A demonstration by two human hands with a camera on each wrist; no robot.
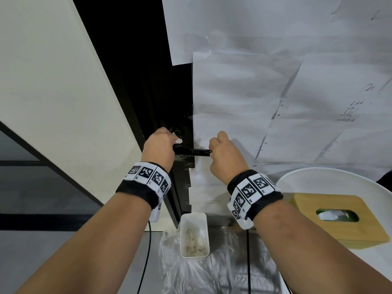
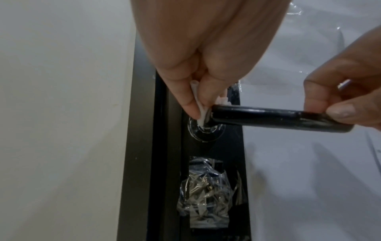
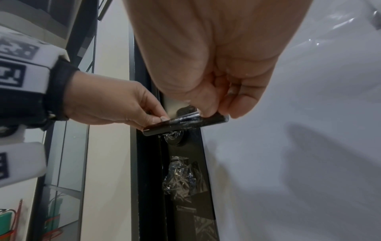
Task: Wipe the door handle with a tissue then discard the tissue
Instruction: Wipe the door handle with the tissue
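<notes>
Black door handle (image 1: 192, 152): from the head view we pinch its free end with our right hand (image 1: 227, 158)

At the left wrist, our left hand (image 2: 198, 65) pinches the tissue (image 2: 201, 107) against the handle's pivot end

The right wrist view seems to agree

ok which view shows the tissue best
Left wrist: the white tissue shows pinched in the left hand at the door handle base. Head shows only a scrap; right wrist hides it.
</notes>
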